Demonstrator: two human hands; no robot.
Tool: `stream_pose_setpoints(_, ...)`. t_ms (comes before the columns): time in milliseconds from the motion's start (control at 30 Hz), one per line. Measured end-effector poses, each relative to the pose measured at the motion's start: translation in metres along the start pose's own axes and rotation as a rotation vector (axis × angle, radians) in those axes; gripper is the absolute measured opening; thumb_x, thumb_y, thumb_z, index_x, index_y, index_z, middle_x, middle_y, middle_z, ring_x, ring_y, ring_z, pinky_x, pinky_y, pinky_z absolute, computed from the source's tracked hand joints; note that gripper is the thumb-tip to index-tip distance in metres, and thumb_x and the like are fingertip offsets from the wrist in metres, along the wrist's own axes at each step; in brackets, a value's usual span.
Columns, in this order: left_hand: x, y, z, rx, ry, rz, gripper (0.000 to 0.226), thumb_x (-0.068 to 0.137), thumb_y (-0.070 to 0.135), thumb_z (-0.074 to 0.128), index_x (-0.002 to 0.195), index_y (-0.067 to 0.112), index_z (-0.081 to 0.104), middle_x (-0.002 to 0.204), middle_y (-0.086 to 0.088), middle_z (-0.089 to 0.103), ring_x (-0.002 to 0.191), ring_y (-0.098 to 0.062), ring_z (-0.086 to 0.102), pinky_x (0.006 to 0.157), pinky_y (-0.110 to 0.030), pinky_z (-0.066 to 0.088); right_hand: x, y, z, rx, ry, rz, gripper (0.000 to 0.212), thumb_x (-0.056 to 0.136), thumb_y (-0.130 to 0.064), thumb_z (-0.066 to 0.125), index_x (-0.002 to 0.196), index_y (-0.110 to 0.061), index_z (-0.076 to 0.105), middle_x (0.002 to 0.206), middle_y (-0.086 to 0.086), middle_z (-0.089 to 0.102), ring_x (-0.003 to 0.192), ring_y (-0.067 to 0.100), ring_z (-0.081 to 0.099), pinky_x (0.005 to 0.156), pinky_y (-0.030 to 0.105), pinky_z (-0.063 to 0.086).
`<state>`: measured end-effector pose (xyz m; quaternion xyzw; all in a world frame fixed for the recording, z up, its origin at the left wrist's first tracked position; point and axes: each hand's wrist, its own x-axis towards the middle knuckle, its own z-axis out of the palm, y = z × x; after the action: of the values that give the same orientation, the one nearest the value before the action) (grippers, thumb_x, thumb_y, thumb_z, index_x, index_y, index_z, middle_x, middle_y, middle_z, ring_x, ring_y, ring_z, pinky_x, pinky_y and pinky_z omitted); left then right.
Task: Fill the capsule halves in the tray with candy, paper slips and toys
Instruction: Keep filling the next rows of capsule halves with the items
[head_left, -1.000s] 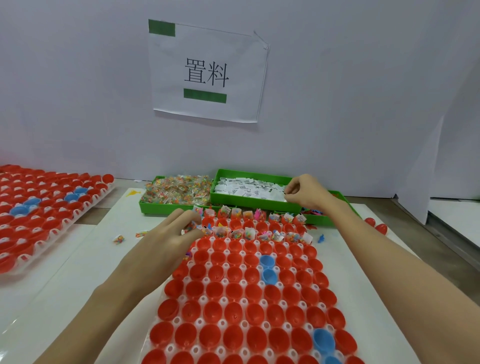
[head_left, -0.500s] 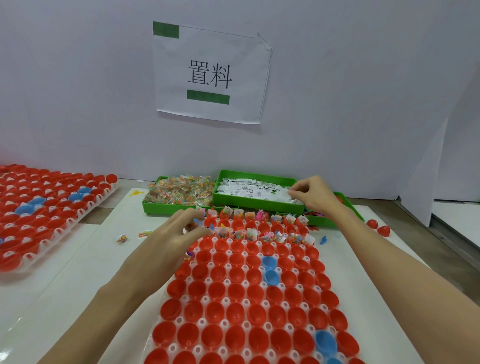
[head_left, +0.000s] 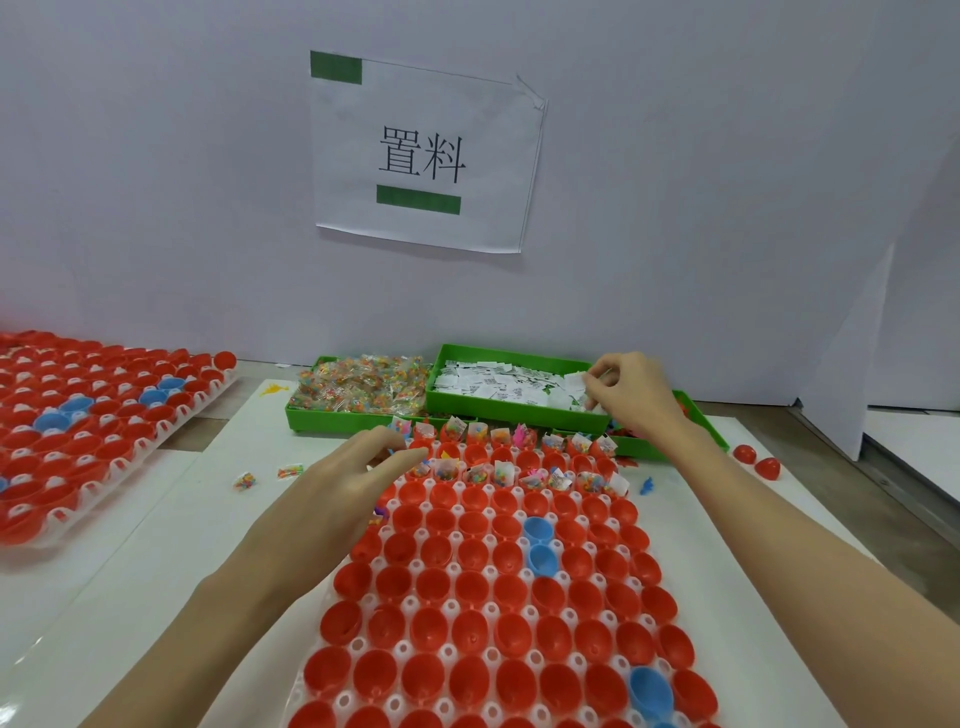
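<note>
A white tray (head_left: 363, 642) of red capsule halves (head_left: 475, 592) fills the foreground; only its two far rows hold candy and slips. The right hand (head_left: 631, 392) pinches paper slips (head_left: 498, 382) in their green bin; the left hand (head_left: 343, 480), fingers loosely extended, rests at the filled rows.

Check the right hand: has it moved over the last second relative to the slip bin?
Barely. The right hand stays at the near right corner of the green bin of paper slips, fingers curled and picking among the slips; no clear travel either way.
</note>
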<state>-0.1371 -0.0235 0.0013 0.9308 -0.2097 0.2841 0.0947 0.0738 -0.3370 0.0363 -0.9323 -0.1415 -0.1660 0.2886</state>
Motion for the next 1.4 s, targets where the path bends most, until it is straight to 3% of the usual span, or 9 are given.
stream_pose_setpoints(133, 0.001, 0.002, 0.000, -0.004, 0.024, 0.004, 0.070, 0.061, -0.026, 0.081, 0.123, 0.005, 0.071, 0.107, -0.008, 0.065, 0.085, -0.023, 0.066, 0.061, -0.036, 0.059, 0.002, 0.001, 0.001, -0.040, -0.003, -0.023, 0.016, 0.096, -0.026, 0.070, 0.086, -0.015, 0.073, 0.076, -0.006, 0.069, 0.070, 0.007, 0.063, 0.063, 0.019, 0.048)
stream_pose_setpoints(300, 0.001, 0.001, 0.004, 0.004, 0.052, 0.021, 0.067, 0.061, -0.026, 0.082, 0.119, 0.005, 0.072, 0.106, -0.006, 0.065, 0.086, -0.022, 0.066, 0.062, -0.036, 0.059, 0.000, 0.000, 0.003, -0.031, -0.067, 0.022, 0.027, 0.093, -0.038, 0.073, 0.072, -0.022, 0.067, 0.065, -0.004, 0.066, 0.054, 0.010, 0.057, 0.053, 0.017, 0.040)
stream_pose_setpoints(400, 0.001, 0.000, 0.004, -0.013, 0.069, 0.021, 0.067, 0.064, -0.023, 0.083, 0.122, 0.006, 0.071, 0.108, -0.005, 0.064, 0.088, -0.021, 0.067, 0.066, -0.034, 0.060, -0.001, -0.001, 0.004, -0.050, -0.046, 0.044, 0.029, 0.094, -0.038, 0.071, 0.075, -0.016, 0.069, 0.063, 0.002, 0.065, 0.051, 0.011, 0.054, 0.051, 0.018, 0.039)
stream_pose_setpoints(500, 0.002, 0.002, 0.004, -0.078, 0.107, 0.013, 0.060, 0.074, -0.015, 0.082, 0.128, 0.008, 0.069, 0.112, -0.004, 0.064, 0.085, -0.016, 0.068, 0.069, -0.031, 0.061, -0.004, 0.000, 0.002, -0.042, -0.001, 0.069, 0.023, 0.096, -0.030, 0.070, 0.087, -0.009, 0.073, 0.070, 0.002, 0.067, 0.061, 0.014, 0.061, 0.056, 0.022, 0.043)
stream_pose_setpoints(633, 0.007, 0.008, 0.007, -0.336, 0.278, -0.143, 0.040, 0.079, 0.004, 0.084, 0.117, 0.008, 0.074, 0.115, -0.003, 0.064, 0.079, -0.003, 0.070, 0.081, -0.011, 0.055, -0.014, 0.001, 0.000, 0.047, -0.005, 0.124, 0.014, 0.098, -0.019, 0.069, 0.100, -0.007, 0.075, 0.080, 0.000, 0.071, 0.076, 0.010, 0.066, 0.075, 0.028, 0.056)
stream_pose_setpoints(800, 0.008, 0.023, 0.005, -0.738, 0.300, -0.382, 0.015, 0.074, 0.014, 0.086, 0.086, 0.018, 0.077, 0.096, 0.005, 0.072, 0.083, -0.012, 0.074, 0.077, -0.019, 0.059, -0.045, -0.021, -0.007, 0.170, 0.030, 0.097, 0.013, 0.098, -0.020, 0.067, 0.105, -0.011, 0.074, 0.091, -0.002, 0.072, 0.087, 0.010, 0.067, 0.081, 0.025, 0.055)
stream_pose_setpoints(900, 0.009, 0.029, 0.006, -0.845, 0.222, -0.370, 0.017, 0.080, 0.011, 0.083, 0.091, 0.023, 0.079, 0.091, 0.006, 0.078, 0.082, -0.014, 0.075, 0.077, -0.021, 0.059, -0.082, -0.048, -0.010, 0.242, -0.053, -0.009, 0.005, 0.097, -0.023, 0.069, 0.099, -0.022, 0.073, 0.089, -0.010, 0.071, 0.083, 0.001, 0.065, 0.075, 0.016, 0.051)
stream_pose_setpoints(1167, 0.006, 0.047, 0.011, -1.008, 0.129, -0.410, 0.027, 0.080, 0.015, 0.083, 0.104, 0.025, 0.082, 0.096, 0.003, 0.080, 0.084, -0.018, 0.078, 0.081, -0.032, 0.062, -0.154, -0.097, -0.009, 0.431, -0.188, -0.232, 0.005, 0.094, -0.028, 0.072, 0.091, -0.031, 0.074, 0.083, -0.016, 0.071, 0.079, 0.007, 0.068, 0.067, 0.015, 0.050)
stream_pose_setpoints(1400, 0.006, 0.056, 0.001, -0.670, 0.090, -0.102, 0.051, 0.082, 0.016, 0.081, 0.130, 0.027, 0.068, 0.087, 0.015, 0.076, 0.078, -0.006, 0.073, 0.079, -0.020, 0.058, -0.168, -0.095, -0.015, 0.310, -0.319, -0.354, 0.012, 0.101, -0.026, 0.062, 0.091, -0.032, 0.065, 0.087, -0.015, 0.067, 0.086, 0.009, 0.065, 0.072, 0.016, 0.049)
